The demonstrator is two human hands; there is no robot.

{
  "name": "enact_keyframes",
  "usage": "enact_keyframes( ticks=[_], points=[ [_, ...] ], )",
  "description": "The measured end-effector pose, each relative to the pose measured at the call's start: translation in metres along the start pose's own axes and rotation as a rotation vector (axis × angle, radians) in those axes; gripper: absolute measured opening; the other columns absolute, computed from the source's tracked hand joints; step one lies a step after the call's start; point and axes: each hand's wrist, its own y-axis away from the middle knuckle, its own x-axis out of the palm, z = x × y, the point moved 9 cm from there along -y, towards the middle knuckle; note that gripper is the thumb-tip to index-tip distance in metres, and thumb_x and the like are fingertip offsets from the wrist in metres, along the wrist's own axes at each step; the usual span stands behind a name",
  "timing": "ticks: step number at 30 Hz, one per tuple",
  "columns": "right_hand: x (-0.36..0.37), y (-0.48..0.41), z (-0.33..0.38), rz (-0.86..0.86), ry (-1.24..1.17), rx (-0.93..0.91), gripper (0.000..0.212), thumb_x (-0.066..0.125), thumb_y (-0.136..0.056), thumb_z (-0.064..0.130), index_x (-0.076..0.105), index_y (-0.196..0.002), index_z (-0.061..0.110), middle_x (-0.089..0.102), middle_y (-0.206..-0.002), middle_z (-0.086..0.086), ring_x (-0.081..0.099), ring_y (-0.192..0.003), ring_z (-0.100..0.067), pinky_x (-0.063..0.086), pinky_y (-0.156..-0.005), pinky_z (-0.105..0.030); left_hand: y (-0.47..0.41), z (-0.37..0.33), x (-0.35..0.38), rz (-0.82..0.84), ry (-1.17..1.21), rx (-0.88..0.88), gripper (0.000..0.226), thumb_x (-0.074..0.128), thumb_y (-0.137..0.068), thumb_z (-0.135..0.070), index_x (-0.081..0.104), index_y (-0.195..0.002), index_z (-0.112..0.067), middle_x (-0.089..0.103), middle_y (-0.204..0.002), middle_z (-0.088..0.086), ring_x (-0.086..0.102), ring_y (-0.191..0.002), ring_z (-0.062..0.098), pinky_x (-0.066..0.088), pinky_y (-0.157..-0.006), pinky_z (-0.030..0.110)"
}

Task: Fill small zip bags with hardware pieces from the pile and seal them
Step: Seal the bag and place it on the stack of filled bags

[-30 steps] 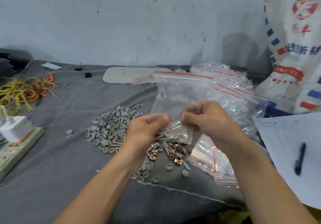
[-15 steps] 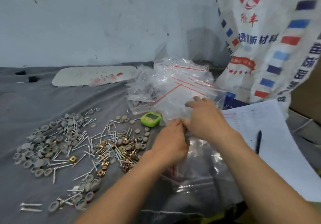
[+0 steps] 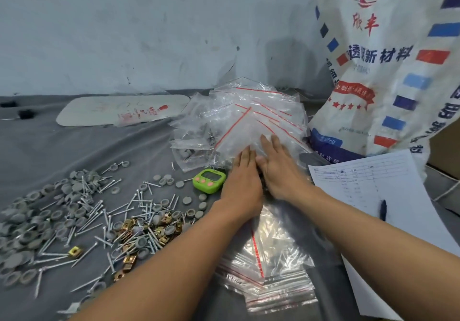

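Hands [image 3: 245, 183] [image 3: 281, 171] flat on bag heap [image 3: 261, 111]

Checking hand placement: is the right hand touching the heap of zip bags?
Touching. In the head view the right hand lies flat, fingers straight, on the heap of zip bags.

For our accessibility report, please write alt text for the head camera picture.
The left hand and right hand rest flat, fingers straight, on a heap of zip bags on a grey cloth. Loose metal fasteners, grey caps and brass clips lie spread to the left, a green timer sits beside the left hand, and flat bags lie nearer.
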Motion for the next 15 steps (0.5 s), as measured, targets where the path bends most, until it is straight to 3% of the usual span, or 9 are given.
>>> enact_keyframes(
  ticks=[4,7,12,15],
  points=[
    [-0.006,-0.027,0.005,-0.022,-0.027,-0.042,0.057,0.028,-0.111,0.038,0.009,-0.164,0.03,0.0,-0.173,-0.007,0.005,-0.158,-0.033,0.009,-0.128,-0.049,-0.022,0.008,-0.005,-0.046,-0.02,-0.076,0.094,0.057,-0.095,-0.013,-0.011,-0.159,-0.001,-0.016,-0.168,0.013,-0.014,-0.156,0.026,0.005,-0.127,0.04],
    [-0.016,-0.049,0.017,-0.06,-0.01,-0.122,0.056,0.032,-0.112,0.033,0.018,-0.164,0.019,0.01,-0.172,-0.011,0.009,-0.158,-0.032,0.01,-0.124,-0.042,-0.047,0.011,-0.013,-0.063,-0.055,-0.114,0.092,0.057,-0.094,-0.016,-0.008,-0.159,0.001,-0.013,-0.168,0.016,-0.012,-0.156,0.029,0.008,-0.126,0.044],
    [-0.017,-0.081,0.02,-0.09,-0.039,-0.038,0.056,0.03,-0.11,0.041,0.017,-0.164,0.028,0.008,-0.173,-0.006,0.016,-0.156,-0.033,0.019,-0.124,-0.055,-0.085,0.029,-0.018,-0.002,-0.166,-0.107,0.102,0.065,-0.091,-0.019,-0.009,-0.158,0.003,-0.014,-0.167,0.019,-0.016,-0.155,0.032,0.009,-0.126,0.045],
    [-0.015,-0.09,0.026,-0.111,-0.034,-0.025,0.054,0.028,-0.112,0.037,0.018,-0.163,0.028,0.009,-0.173,-0.006,0.016,-0.155,-0.033,0.02,-0.123,-0.058,-0.098,0.038,-0.023,0.011,-0.26,-0.054,0.095,0.06,-0.094,-0.018,-0.007,-0.158,0.003,-0.01,-0.167,0.021,-0.014,-0.155,0.033,0.001,-0.127,0.043]
  ],
)
